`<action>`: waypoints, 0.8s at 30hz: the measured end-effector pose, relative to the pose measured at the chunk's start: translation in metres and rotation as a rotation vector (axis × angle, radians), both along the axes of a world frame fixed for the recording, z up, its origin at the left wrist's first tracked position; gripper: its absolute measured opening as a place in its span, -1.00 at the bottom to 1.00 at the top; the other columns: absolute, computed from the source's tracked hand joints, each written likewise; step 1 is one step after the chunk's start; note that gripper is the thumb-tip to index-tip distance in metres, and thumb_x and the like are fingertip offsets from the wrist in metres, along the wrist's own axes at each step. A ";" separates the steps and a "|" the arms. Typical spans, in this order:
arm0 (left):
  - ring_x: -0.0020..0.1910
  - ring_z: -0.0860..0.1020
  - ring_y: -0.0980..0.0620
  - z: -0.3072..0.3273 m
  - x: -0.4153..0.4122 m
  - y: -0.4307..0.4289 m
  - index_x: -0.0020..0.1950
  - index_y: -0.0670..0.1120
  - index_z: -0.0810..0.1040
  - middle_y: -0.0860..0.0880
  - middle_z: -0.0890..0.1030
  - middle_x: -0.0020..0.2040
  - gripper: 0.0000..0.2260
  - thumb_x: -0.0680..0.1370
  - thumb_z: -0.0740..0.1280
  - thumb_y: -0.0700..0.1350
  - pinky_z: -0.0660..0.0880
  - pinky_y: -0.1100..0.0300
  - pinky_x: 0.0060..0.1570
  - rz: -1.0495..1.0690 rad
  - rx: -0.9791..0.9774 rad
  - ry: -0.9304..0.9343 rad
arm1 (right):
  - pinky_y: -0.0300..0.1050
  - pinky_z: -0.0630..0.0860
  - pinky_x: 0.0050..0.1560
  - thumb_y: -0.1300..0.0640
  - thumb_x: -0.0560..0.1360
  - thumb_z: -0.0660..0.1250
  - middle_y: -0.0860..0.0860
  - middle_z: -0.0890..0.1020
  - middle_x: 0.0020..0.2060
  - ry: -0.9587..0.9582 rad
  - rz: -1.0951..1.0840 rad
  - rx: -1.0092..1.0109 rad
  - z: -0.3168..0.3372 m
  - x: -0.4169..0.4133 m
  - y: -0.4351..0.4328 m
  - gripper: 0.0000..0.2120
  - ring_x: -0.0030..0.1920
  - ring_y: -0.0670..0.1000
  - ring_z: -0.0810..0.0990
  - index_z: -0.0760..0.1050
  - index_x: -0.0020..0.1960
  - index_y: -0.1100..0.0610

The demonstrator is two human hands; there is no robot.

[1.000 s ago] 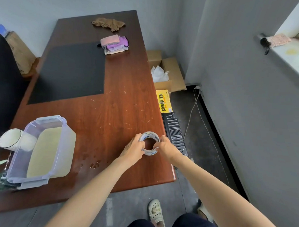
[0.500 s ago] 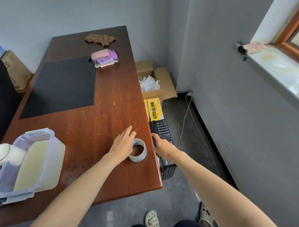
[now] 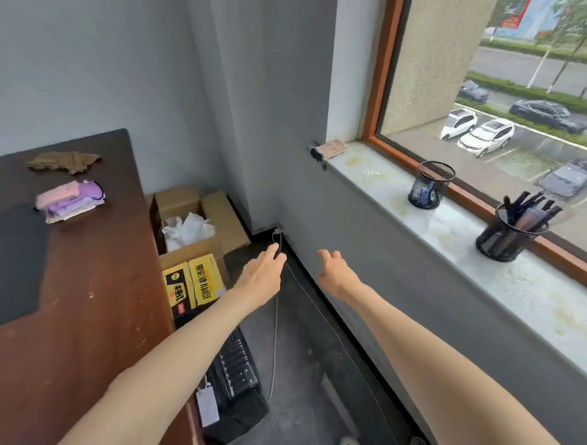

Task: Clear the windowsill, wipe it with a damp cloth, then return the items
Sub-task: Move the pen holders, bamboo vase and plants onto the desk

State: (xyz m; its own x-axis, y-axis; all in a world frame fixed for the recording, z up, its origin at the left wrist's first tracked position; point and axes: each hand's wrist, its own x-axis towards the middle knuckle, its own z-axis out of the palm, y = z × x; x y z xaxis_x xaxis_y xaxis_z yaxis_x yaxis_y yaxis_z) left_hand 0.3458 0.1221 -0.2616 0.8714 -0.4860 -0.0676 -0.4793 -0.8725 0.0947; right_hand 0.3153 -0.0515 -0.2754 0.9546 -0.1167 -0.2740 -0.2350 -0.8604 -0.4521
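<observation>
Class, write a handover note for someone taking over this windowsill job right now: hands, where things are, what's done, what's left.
Left hand: open, empty, held out between table and wall.
Right hand: open, empty, beside it.
Sill: stained; holds the far pen holder, the near pen holder with pens in it, and a pad at the far end.
Table: folded cloths and a brown rag.
Done: clearing unfinished, sill not wiped clean.
Left: move both holders and the pad off, wipe, return the items.
</observation>
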 end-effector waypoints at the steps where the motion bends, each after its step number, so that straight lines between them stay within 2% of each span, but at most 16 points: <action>1: 0.33 0.35 -0.09 0.001 0.004 -0.027 0.41 -0.15 0.29 -0.14 0.11 0.51 -0.58 0.55 0.18 -0.31 0.43 0.02 0.16 -0.046 0.004 -0.012 | 0.05 0.43 0.14 0.19 0.58 0.12 0.16 0.29 0.28 -0.010 -0.047 0.003 0.003 0.001 -0.023 -0.54 0.29 0.20 0.34 0.14 0.47 0.13; 4: 0.36 0.33 -0.08 0.003 0.013 -0.094 0.41 -0.14 0.28 -0.15 0.12 0.51 -0.59 0.56 0.17 -0.29 0.43 0.02 0.18 -0.156 -0.003 -0.043 | 0.04 0.46 0.10 0.20 0.57 0.11 0.15 0.28 0.28 -0.044 -0.147 0.016 0.008 0.005 -0.080 -0.54 0.27 0.19 0.36 0.15 0.46 0.11; 7: 0.39 0.29 -0.09 0.010 0.019 -0.156 0.41 -0.15 0.27 -0.13 0.12 0.50 -0.59 0.56 0.14 -0.31 0.42 -0.01 0.18 -0.183 -0.057 0.004 | 0.02 0.46 0.04 0.21 0.57 0.11 0.14 0.28 0.29 -0.078 -0.205 0.003 0.013 0.003 -0.132 -0.54 0.26 0.18 0.39 0.16 0.46 0.11; 10: 0.39 0.29 -0.10 0.018 0.028 -0.214 0.43 -0.14 0.22 -0.12 0.13 0.49 -0.57 0.56 0.14 -0.30 0.44 -0.01 0.14 -0.211 -0.086 0.026 | 0.02 0.47 0.09 0.24 0.57 0.11 0.14 0.28 0.31 -0.119 -0.224 -0.025 0.016 -0.003 -0.178 -0.53 0.28 0.18 0.40 0.16 0.46 0.14; 14: 0.28 0.38 -0.16 0.031 0.044 -0.284 0.41 -0.14 0.23 -0.13 0.28 0.34 -0.57 0.53 0.13 -0.30 0.44 -0.05 0.06 -0.246 -0.153 0.052 | 0.07 0.46 0.09 0.30 0.55 0.12 0.13 0.30 0.30 -0.179 -0.311 -0.090 0.020 -0.010 -0.225 -0.53 0.29 0.17 0.38 0.20 0.44 0.14; 19: 0.27 0.39 -0.24 0.043 0.066 -0.350 0.55 0.02 -0.09 -0.20 0.24 0.37 -0.35 0.55 0.16 -0.22 0.38 -0.09 0.19 -0.211 -0.166 0.103 | 0.06 0.45 0.03 0.29 0.54 0.13 0.12 0.33 0.27 -0.256 -0.307 -0.151 0.029 -0.012 -0.255 -0.55 0.27 0.16 0.38 0.23 0.42 0.15; 24: 0.30 0.39 -0.30 0.055 0.086 -0.382 0.55 0.07 -0.21 -0.30 0.09 0.47 -0.31 0.57 0.14 -0.20 0.34 -0.06 0.24 -0.119 -0.137 0.184 | 0.05 0.43 -0.02 0.30 0.55 0.11 0.12 0.35 0.25 -0.291 -0.313 -0.154 0.035 -0.012 -0.269 -0.55 0.24 0.15 0.39 0.23 0.42 0.14</action>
